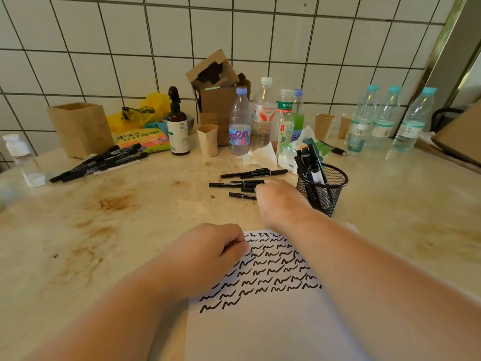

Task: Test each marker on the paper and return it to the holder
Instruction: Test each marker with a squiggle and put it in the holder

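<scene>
White square-tiled wall [156, 35] with dark grout behind a stained beige counter [104, 217].

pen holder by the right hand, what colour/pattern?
Black wire mesh holder, see-through, with markers standing in it. Head view, the only one.

Stained table [130, 230], paper [260, 321], markers [242, 183], holder [322, 188]

A lived-in break or pantry corner: white tiled wall [234, 35], stained counter [104, 217], water bottles [263, 113], paper cups [324, 126].
</scene>
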